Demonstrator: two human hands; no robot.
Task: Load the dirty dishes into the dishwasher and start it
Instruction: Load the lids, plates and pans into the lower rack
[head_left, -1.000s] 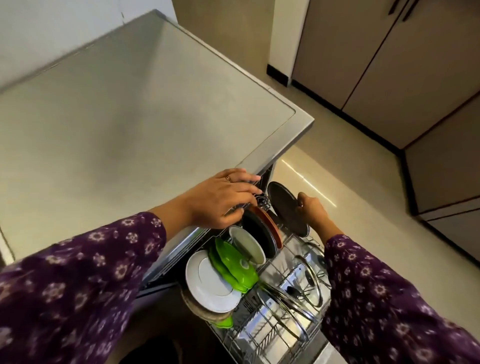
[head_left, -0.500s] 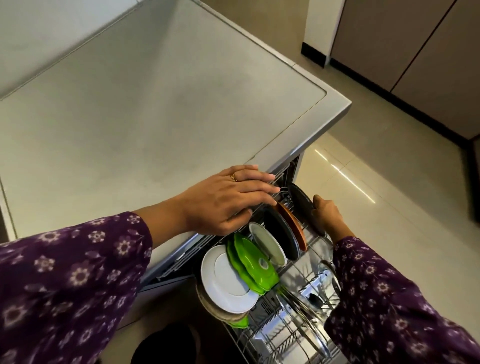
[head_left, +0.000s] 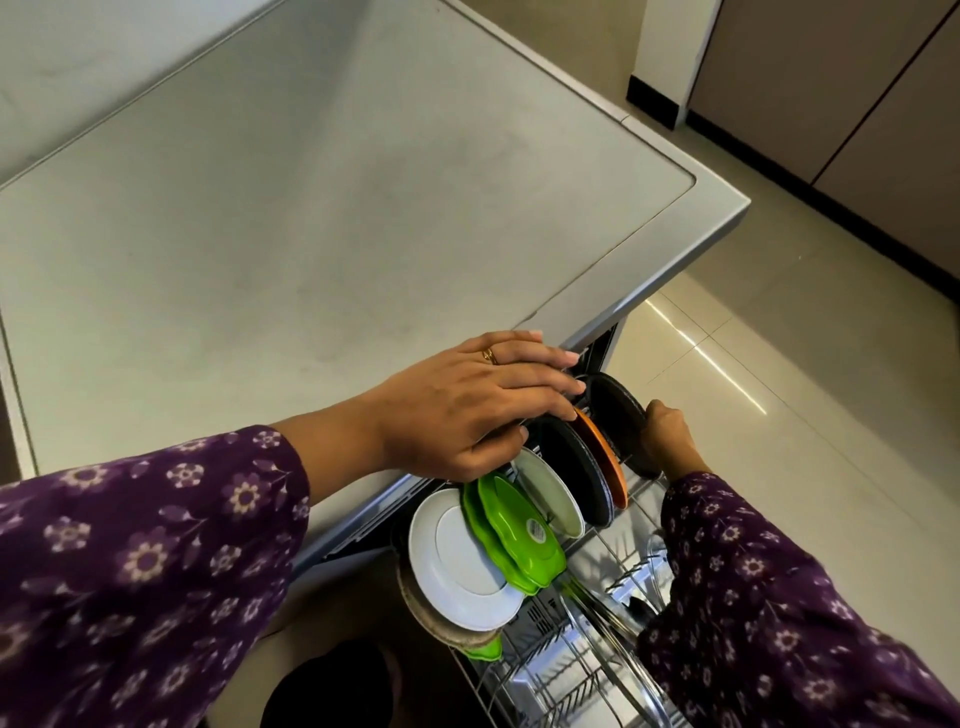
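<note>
Grey countertop (head_left: 311, 234) over the pulled-out dishwasher rack (head_left: 571, 680), plates (head_left: 457, 551) on edge in a row. Left hand (head_left: 467, 410) flat, fingers straight, on counter edge. Right hand (head_left: 667, 436) grips black plate (head_left: 615, 410), upright at rack's far end.

The sleeves (head_left: 145, 561) are deep purple, printed with pale flowers, and the ring (head_left: 489, 356) is gold. The silver wire rack (head_left: 561, 691) shows a white plate (head_left: 457, 561), bright green plates (head_left: 519, 530) (one with a pale round sticker), a black plate (head_left: 576, 478), an orange plate (head_left: 602, 457) and a rear black plate (head_left: 618, 415). The desk (head_left: 311, 208) is pale grey, the floor (head_left: 805, 389) cream tile.
</note>
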